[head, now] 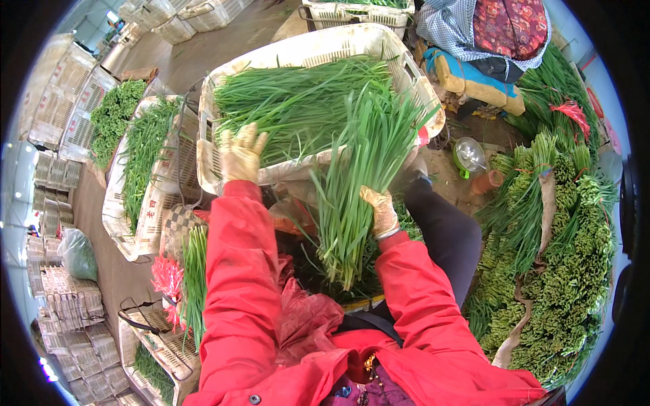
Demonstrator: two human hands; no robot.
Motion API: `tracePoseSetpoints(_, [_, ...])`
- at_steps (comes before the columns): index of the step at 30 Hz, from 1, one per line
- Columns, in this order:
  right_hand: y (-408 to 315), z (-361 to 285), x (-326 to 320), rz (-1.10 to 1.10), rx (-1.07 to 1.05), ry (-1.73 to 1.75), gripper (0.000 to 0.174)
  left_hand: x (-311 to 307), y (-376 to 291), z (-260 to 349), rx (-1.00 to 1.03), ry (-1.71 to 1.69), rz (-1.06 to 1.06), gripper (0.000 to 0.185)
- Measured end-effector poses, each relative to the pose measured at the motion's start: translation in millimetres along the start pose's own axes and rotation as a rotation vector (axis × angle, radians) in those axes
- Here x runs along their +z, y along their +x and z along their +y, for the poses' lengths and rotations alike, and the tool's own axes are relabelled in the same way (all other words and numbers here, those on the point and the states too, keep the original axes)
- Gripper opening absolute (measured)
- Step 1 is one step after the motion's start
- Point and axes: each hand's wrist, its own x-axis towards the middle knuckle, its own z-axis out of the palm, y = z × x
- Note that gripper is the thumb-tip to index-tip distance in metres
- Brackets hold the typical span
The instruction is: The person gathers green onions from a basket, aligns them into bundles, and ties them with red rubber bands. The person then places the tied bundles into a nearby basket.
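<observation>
My right hand (381, 210), in a thin stained glove, grips a bunch of garlic chives (350, 203) near its lower stalks. The leaves lean up over the near rim of a white plastic crate (209, 109), and the cut ends hang down by my lap. My left hand (240, 154), gloved as well, has its fingers spread at the crate's near left edge, by the loose garlic chives (304, 99) lying inside. Whether its fingertips touch those leaves I cannot tell.
Tied bundles of chives (563, 264) are heaped at my right. A metal bowl (469, 154) sits on the floor. To the left stand a crate of greens (152, 167), pink ties (167, 276) and stacked crates (71, 294). Cloth (508, 30) is piled at the upper right.
</observation>
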Motion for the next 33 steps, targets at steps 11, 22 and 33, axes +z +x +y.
tracePoseSetpoints(11, [-8.8, 0.7, 22.9, 0.197, 0.019, -0.217, 0.051, -17.4, -130.0, -46.5, -0.47, 1.03, -0.628, 0.081])
tracePoseSetpoints(22, [-53.3, -38.8, 68.7, -0.227, 0.155, -0.421, 0.054, -26.0, -160.1, -69.1, -0.218, 0.748, -0.836, 0.112])
tracePoseSetpoints(33, [-77.2, -13.5, 49.0, -0.44, 0.25, -0.649, 0.087, -100.8, -182.6, -100.4, -0.063, 1.28, -0.984, 0.046])
